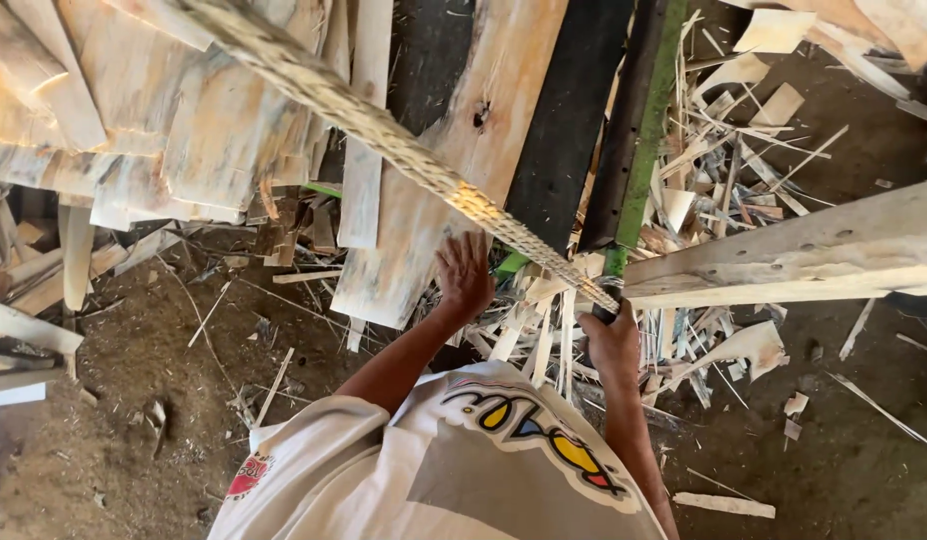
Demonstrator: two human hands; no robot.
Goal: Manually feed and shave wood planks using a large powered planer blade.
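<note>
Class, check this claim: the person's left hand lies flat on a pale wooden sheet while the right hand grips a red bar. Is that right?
Not quite. In the head view the bar is green, not red. The left hand does lie flat on the pale wooden sheet, and the right hand grips the bar's lower end.

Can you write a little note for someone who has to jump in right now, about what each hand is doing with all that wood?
Left hand: open, palm flat on the lower end of a pale wood sheet.
Right hand: closed around the near end of a long stack of thin strips, seen edge-on and slanting up to the left.
Nearby: green-edged dark machine bar, wooden beam, offcuts littering the dirt floor.
Done: stack gripped, sheet steadied.
Left: both pieces still in hand, neither set down.
</note>
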